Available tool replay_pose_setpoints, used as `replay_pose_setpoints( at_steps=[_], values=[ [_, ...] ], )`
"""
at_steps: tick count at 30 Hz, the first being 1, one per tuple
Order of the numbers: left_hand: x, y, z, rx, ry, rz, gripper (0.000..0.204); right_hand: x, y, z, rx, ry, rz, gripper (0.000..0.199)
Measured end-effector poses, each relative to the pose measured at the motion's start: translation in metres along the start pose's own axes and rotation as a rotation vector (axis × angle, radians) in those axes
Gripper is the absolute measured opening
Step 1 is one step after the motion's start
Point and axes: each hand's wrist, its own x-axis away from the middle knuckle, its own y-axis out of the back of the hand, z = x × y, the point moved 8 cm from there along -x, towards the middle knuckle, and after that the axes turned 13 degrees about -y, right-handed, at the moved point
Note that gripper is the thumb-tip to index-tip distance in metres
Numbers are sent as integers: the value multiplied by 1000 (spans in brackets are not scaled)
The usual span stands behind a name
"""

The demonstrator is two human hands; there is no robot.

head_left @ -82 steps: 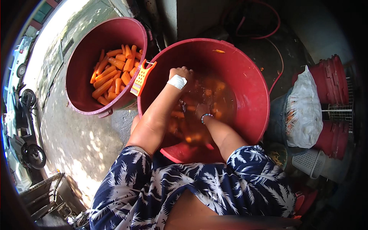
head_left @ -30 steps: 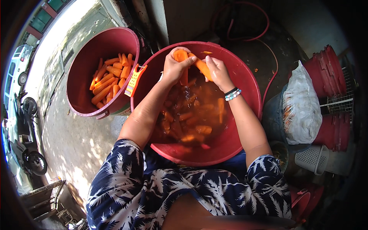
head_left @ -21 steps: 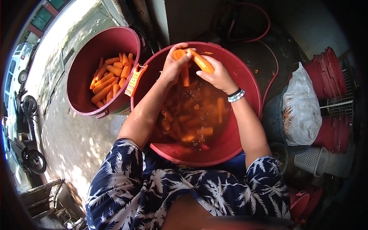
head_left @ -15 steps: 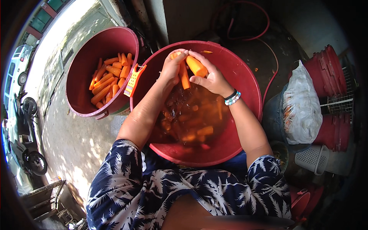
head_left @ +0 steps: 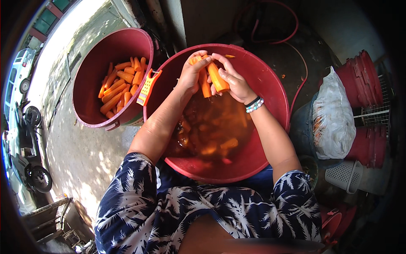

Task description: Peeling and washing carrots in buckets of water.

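Observation:
Over the far part of a big red basin, my left hand is closed around peeled carrots, and a slim carrot sticks out below its fingers. My right hand grips a thicker carrot beside it, thumb on its near end. The two hands nearly touch at the fingertips. Brownish water fills the basin's bottom, with several carrots under and at its surface. On the basin's left rim hangs an orange plastic grater-like tool. A small orange piece lies by the far rim.
Left of the basin stands a maroon tub with several peeled carrots. To the right are a stuffed white sack, stacked red buckets and a white perforated basket. A pink hose curves behind. Parked vehicles are far left.
My right fingers have shifted on the thicker carrot, the thumb now lying over it. That carrot has turned more upright and moved slightly down. The water's surface has calmed.

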Motion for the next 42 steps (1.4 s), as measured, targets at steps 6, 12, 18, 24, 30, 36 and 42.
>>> replay_pose_setpoints(
  at_steps=[6, 12, 18, 24, 30, 36, 42],
  values=[
    [0, -4, 2, -110, -26, 5, 19, -7, 18, -11, 227, 138, -170, 62],
    [3, -10, -1, -195, -129, 84, 23, -13, 13, -36, -152, -108, -171, 45],
    [9, -12, -7, -1534, -355, 277, 57, -29, 46, -94, -6, -286, -234, 31],
    [29, -9, 17, -2004, -326, 679, 65, 44, 164, -277, 953, -855, -1082, 42],
    [28, -16, 13, -2063, -254, 697, 55, 6, 55, -259, 685, 32, -1159, 39],
    [60, 13, 30, -1490, 636, 974, 26, -58, 36, -90, -42, 248, -838, 15],
    [75, -9, 73, -1446, 622, 1277, 23, -104, -42, 38, -192, 80, -388, 27]
  ],
)
